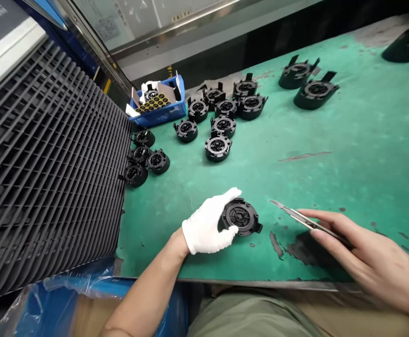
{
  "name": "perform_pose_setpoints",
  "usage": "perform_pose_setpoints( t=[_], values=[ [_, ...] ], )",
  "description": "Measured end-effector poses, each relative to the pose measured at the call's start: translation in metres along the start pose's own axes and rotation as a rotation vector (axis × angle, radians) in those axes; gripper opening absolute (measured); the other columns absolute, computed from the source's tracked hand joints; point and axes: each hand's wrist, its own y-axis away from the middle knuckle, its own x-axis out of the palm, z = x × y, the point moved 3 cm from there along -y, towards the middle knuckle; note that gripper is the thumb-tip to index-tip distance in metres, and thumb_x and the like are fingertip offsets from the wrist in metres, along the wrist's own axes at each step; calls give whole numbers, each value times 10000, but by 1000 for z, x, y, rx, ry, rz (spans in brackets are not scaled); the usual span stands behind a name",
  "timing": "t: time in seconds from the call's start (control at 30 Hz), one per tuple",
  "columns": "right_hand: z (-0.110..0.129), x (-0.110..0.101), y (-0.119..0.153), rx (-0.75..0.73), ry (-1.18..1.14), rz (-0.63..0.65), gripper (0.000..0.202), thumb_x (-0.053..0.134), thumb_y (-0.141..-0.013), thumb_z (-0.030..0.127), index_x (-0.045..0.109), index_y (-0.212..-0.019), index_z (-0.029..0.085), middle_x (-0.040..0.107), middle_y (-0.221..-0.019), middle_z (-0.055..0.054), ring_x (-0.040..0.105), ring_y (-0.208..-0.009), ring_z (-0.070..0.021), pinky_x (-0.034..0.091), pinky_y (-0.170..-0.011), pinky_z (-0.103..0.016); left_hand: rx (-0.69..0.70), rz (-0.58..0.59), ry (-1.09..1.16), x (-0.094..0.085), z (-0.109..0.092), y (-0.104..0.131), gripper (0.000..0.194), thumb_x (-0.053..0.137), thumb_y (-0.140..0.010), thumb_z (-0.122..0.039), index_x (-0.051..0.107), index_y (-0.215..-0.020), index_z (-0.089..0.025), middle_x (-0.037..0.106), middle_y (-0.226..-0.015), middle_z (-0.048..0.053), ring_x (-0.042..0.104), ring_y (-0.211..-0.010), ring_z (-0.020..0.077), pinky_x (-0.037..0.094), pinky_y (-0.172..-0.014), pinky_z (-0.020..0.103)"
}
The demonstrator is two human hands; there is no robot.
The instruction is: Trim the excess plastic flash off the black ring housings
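Note:
My left hand (209, 224), in a white glove, grips a round black plastic housing (241, 216) from its left side, thumb and fingers around the rim. The ribbed round face of the housing points up, and a small tab sticks out at its lower right. Bare, my right hand (359, 252) pinches a scalpel (302, 218) between thumb and fingers. Its blade points left toward the housing, with a gap between them. Both hands are over the green mat (366, 173) near the table's front edge.
Several similar black housings (218, 146) stand at the back middle, with more at the left (158, 160) and back right (316, 92). A blue bin (165, 113) holds parts and round yellow-black stickers. Stacked black ribbed trays (56, 159) rise on the left.

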Motion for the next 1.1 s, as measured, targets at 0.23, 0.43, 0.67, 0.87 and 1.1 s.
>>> perform_pose_setpoints(
  t=[0.23,0.43,0.67,0.87,1.1],
  values=[
    [20,0,-26,-237,47,77,276,665,-1282,555,863,-1404,406,984,-1177,-9,961,-896,-302,791,-765,-396,-74,137,-117,-7,-3,-32,966,1109,-817,-927,836,-1485,-285,955,-1430,165,926,-1399,521,739,-1311,657],
    [30,-7,-47,-386,187,95,317,579,-1331,487,836,-1410,318,930,-1113,-60,910,-878,-276,719,-733,-389,143,193,-75,-9,5,-55,1063,1057,-927,-791,716,-1786,-266,837,-1785,202,785,-1708,509,618,-1474,616],
    [36,-4,-55,-561,359,34,289,607,-1328,362,813,-1505,266,832,-998,-9,804,-748,-224,574,-628,-375,105,214,-96,-5,-8,-61,804,1048,-897,-912,867,-1389,-303,989,-1300,67,972,-1282,421,708,-1124,456],
    [37,0,-60,-617,340,60,239,615,-1316,278,804,-1455,233,886,-1123,-74,832,-917,-255,593,-811,-393,111,239,-155,-6,-6,-61,872,1076,-872,-854,858,-1518,-311,992,-1372,77,962,-1339,433,700,-1160,444],
    [29,6,-65,-575,354,93,301,555,-1319,284,819,-1463,269,907,-1152,-83,832,-977,-255,527,-844,-411,135,233,-172,-5,-3,-60,928,1065,-867,-819,833,-1604,-305,981,-1448,94,954,-1359,451,710,-1211,488]
  ],
)
